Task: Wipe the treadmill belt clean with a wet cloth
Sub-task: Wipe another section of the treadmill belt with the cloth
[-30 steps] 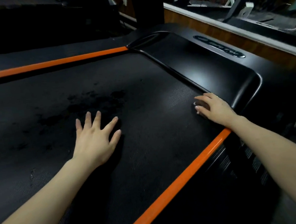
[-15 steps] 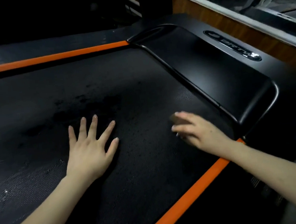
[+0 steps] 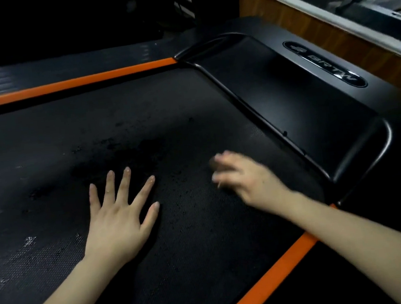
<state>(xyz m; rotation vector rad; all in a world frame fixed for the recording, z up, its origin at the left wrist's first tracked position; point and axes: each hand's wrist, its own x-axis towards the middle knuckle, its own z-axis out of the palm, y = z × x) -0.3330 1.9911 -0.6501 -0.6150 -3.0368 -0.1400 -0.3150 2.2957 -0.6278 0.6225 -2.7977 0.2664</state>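
While left hand (image 3: 120, 224) lies flat, belt (image 3: 205, 250) long axis points upper-right.

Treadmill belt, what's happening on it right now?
A person leans over the belt. The left hand lies flat on it, fingers spread, by dark patches that look wet. The right hand is blurred over the belt near the black cover; no cloth shows clearly.
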